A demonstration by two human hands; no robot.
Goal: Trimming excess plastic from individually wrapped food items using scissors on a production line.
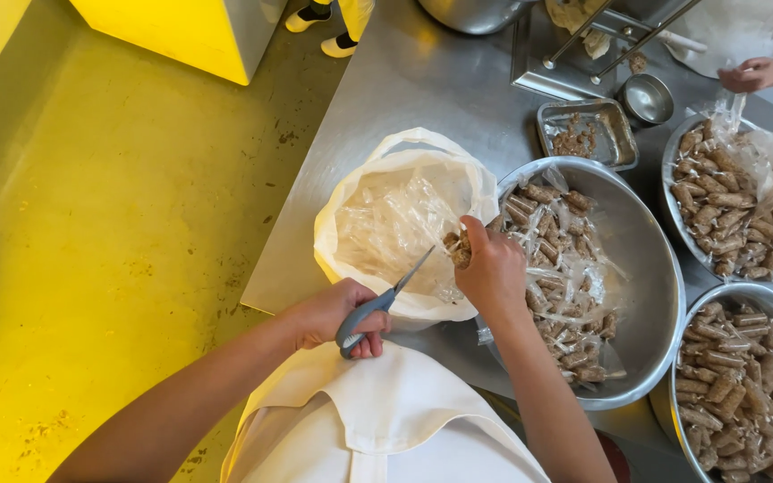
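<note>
My left hand (337, 316) grips grey-handled scissors (378, 305) whose blades point up toward a small brown wrapped roll (458, 249). My right hand (492, 266) holds that roll over the edge of a white bag (351, 210) lined with clear plastic wrappers. Right of my right hand sits a large steel bowl (650, 268) holding several brown rolls in clear plastic wrap (558, 286).
Two more steel bowls of brown rolls stand at right (744, 389) and upper right (726, 206). A small steel tray (588, 132), a little steel cup (646, 98) and another person's hand (751, 73) are at the back. The steel table edge (297, 224) borders a yellow floor.
</note>
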